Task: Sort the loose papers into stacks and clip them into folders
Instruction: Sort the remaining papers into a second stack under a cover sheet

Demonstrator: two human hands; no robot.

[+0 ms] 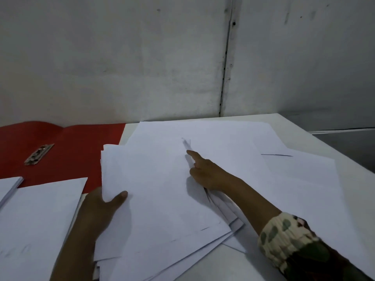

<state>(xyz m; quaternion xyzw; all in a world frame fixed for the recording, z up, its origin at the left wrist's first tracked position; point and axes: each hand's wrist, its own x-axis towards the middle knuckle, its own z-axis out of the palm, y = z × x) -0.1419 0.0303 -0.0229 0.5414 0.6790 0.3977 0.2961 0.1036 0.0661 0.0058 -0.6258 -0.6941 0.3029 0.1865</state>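
While a good share of the sorting looks begun, most of it seems still ahead: the loose papers (203,159) lie fanned and overlapping across the middle and right of the white desk (345,159), their edges askew. The left hand (101,207) pinches the near-left corner of the top sheets, thumb on top and fingers hidden beneath. The right hand (207,171) rests on the pile with its forefinger stretched out on the paper; whether the other fingers tuck between sheets I cannot tell. To the left, a squared stack (40,220) lies flat, and the corner of another stack (10,185) shows at the frame's edge, so some sorting appears done. Behind them the red folder (81,151) lies open with its metal clip (38,154) bare, holding no paper. By this showing, nothing has been clipped in yet.
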